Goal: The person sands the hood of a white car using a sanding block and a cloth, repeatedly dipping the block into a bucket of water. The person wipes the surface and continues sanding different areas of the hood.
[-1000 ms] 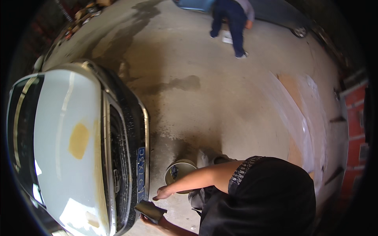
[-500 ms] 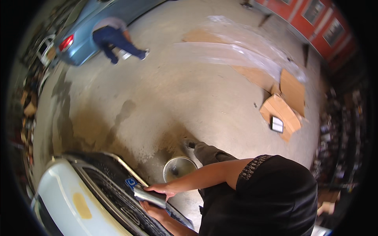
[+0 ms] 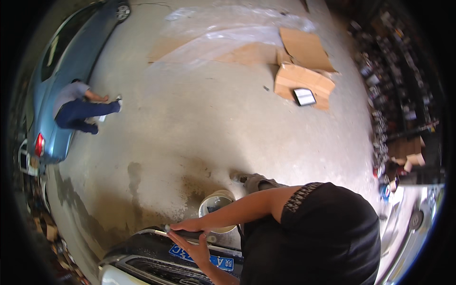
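Note:
My right hand (image 3: 188, 225) grips a flat grey block (image 3: 192, 234), its fingers pressed along the far side. My left hand (image 3: 196, 251) holds the same block from the near side, thumb up against it and fingers stretched along it. The block is seen nearly edge-on, and the hands cover much of it. Both hands are over the wet, dark front bumper (image 3: 147, 242) of a white car, above its blue number plate (image 3: 222, 261). Just beyond my right forearm stands a pale bucket (image 3: 219, 195) with something dark inside.
My foot (image 3: 240, 177) is beside the bucket on the wet-stained floor. A person (image 3: 76, 107) bends by a blue car (image 3: 71, 52) at the left. Cardboard (image 3: 304, 78) holding a white-faced, black-edged panel (image 3: 304, 97) and plastic sheeting (image 3: 228, 35) lie farther off. Cluttered shelves (image 3: 394, 80) line the right.
My view has turned to the right, so the blue car and the person appear farther left. The block has tipped from showing its broad face to nearly edge-on, still between both hands.

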Available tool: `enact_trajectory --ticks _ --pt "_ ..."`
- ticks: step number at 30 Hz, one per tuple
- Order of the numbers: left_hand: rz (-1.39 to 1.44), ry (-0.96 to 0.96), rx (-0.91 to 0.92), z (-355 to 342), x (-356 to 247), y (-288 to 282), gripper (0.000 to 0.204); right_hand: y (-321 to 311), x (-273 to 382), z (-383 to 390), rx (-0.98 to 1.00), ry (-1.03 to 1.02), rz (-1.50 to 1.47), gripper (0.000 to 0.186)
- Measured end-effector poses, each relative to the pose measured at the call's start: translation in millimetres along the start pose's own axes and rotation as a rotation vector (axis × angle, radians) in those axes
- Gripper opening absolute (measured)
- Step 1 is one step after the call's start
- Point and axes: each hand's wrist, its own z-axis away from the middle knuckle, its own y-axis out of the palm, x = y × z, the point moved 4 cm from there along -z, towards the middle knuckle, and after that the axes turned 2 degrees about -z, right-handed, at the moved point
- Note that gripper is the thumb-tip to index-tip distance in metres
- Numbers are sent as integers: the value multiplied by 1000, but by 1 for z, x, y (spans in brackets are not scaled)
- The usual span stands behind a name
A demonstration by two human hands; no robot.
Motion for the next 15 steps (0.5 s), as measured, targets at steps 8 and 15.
enact_trajectory --ticks 8,15 --pt "33 3 34 -24 -53 3 80 -14 49 35 19 -87 -195 59" --pt "90 -166 -369 -49 -36 -19 53 -23 90 73 -343 -618 305 64"
